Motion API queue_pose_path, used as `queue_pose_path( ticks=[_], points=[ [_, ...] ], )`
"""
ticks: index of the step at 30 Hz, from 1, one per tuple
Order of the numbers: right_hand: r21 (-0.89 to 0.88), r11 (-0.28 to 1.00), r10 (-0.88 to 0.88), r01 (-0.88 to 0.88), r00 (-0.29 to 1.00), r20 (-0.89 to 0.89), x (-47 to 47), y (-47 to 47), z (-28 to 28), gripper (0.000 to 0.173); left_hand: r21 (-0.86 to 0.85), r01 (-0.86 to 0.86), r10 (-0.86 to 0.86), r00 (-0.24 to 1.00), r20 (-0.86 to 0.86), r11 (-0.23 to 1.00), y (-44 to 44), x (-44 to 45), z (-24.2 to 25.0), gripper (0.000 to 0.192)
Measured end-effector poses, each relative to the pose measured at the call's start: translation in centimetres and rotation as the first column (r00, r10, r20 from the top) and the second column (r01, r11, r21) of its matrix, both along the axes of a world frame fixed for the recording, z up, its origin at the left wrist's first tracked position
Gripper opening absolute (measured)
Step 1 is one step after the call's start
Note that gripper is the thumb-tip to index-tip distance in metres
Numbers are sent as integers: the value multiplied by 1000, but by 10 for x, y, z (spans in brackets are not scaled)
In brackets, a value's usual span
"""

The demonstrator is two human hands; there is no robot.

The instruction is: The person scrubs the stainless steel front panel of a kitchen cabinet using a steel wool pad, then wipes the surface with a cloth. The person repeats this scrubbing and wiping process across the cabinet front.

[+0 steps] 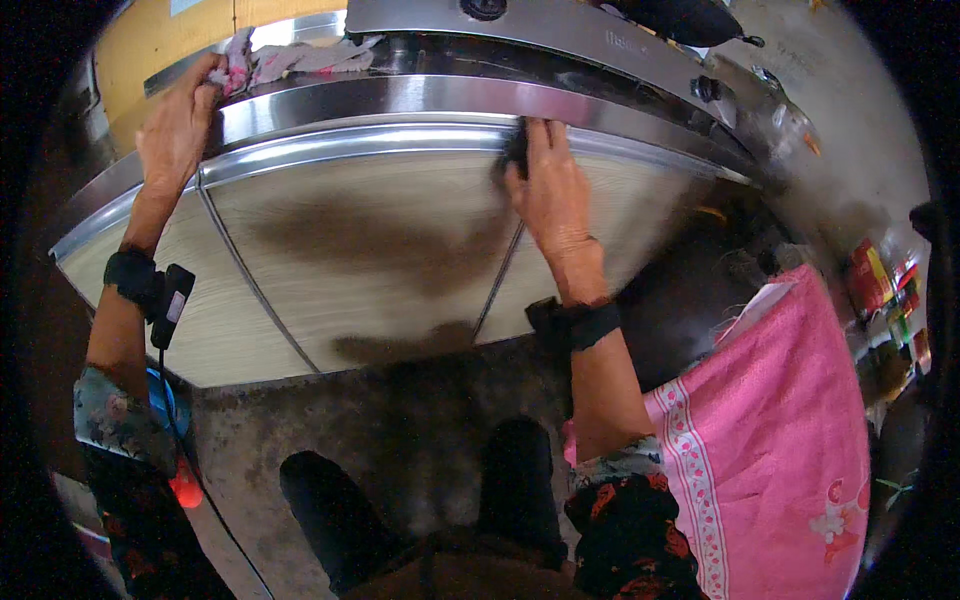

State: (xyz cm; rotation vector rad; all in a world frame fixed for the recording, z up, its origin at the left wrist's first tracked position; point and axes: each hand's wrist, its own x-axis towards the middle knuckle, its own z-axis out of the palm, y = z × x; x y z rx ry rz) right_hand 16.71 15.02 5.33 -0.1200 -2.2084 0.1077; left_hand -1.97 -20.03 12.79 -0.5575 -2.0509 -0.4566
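Note:
My left hand (176,124) is at the upper left, its fingers closed on the end of a grey and pink cloth (300,61) that lies along the steel counter edge. My right hand (553,184) reaches up to the metal trim (360,139) below the counter's rim and holds a dark pad or scrubber (516,154) against it; the pad is partly blurred. Under the trim are pale cabinet doors (352,247) with dark shadows across them. Black bands with small devices sit on both wrists.
A gas stove (555,34) with knobs stands on the counter. A pink towel (780,427) hangs at the lower right. A cable (217,517) runs down from the left wrist device. A blue object (159,397) is beside my left forearm. Packets (874,277) lie at the far right.

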Motion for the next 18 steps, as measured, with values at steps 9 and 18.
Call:
queue_pose_path(
  ticks=[9,18],
  points=[
    [39,991,-133,130,987,85,10,-3,13,66,-31,-43,41,998,-49,999,0,-4,1,36],
    [219,957,-235,189,951,204,12,18,14,63,-45,-59,59,998,-5,997,3,5,1,35]
  ],
)
